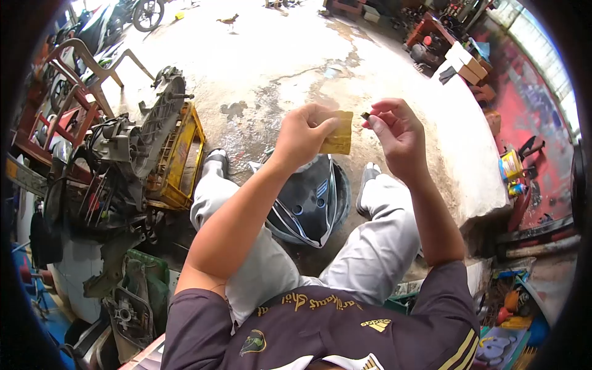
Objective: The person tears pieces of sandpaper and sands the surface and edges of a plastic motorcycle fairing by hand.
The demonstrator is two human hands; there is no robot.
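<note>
My left hand is closed, with thumb and fingers pinching a small flat yellow-gold piece that looks like a sheet or a sachet. Just to its right, my right hand pinches a tiny dark piece between thumb and fingertip; its kind is too small to make out. The two hands are apart, raised in front of my knees. Below them, between my legs, a black motorcycle fairing panel with blue marks rests in a round dark basin.
At left, a large metal engine casing leans by a yellow crate, with a brown chair behind. A chicken stands on the concrete floor far ahead. Cardboard boxes and a red painted wall are at right.
</note>
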